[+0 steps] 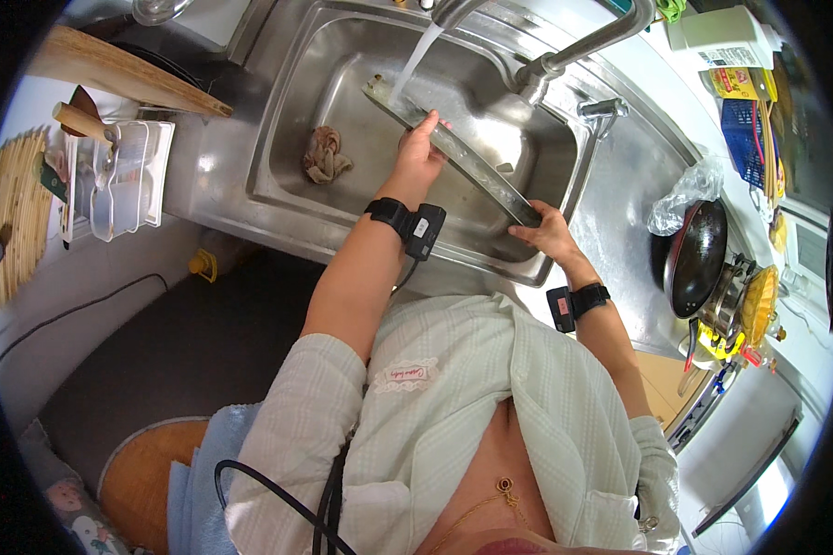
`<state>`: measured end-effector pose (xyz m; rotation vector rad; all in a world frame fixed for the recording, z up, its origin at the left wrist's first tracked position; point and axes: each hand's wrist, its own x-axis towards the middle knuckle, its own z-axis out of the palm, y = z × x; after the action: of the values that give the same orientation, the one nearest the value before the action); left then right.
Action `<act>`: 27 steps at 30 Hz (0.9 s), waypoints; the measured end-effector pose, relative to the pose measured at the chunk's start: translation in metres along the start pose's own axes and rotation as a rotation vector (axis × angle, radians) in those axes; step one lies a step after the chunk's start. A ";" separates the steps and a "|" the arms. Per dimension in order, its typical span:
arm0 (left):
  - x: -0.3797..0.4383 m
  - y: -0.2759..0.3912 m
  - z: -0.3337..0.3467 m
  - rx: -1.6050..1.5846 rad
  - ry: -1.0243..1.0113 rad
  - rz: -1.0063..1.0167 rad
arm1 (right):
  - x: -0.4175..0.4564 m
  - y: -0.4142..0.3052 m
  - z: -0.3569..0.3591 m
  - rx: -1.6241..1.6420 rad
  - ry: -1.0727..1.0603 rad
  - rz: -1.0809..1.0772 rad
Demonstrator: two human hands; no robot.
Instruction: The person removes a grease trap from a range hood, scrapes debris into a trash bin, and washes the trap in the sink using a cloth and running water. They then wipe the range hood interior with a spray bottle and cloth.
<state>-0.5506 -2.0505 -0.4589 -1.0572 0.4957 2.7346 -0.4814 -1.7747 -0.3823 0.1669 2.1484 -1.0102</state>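
My left hand (423,154) grips a long, narrow metal or plastic strip (482,172) near its middle, thumb on top. At the strip's near right end, my right hand (547,232) pinches the corner between thumb and fingers. The strip lies aslant above the basin of a stainless steel sink (361,222). A stream of water (416,59) pours from the faucet (458,10) onto its far left end, where a few dark specks show. A crumpled, stained cloth (327,156) rests on the basin floor at the left.
A wooden board (125,73) and a white utensil rack (128,177) stand left of the sink. On the right are a faucet lever (602,109), a black wok (696,260) and a clear plastic bag (691,196). A black cable (278,485) runs by my left sleeve.
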 end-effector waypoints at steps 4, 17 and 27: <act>0.008 0.011 0.000 0.027 -0.026 0.063 | 0.021 0.013 0.012 -0.260 0.136 -0.061; -0.014 0.050 0.016 0.344 -0.035 0.527 | 0.082 0.015 0.045 0.079 0.126 -0.066; -0.012 0.045 0.004 0.290 -0.109 0.497 | 0.084 -0.021 0.040 0.045 0.263 -0.227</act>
<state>-0.5565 -2.0909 -0.4368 -0.7880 1.2362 2.9682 -0.5273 -1.8327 -0.4427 0.0820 2.4247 -1.2237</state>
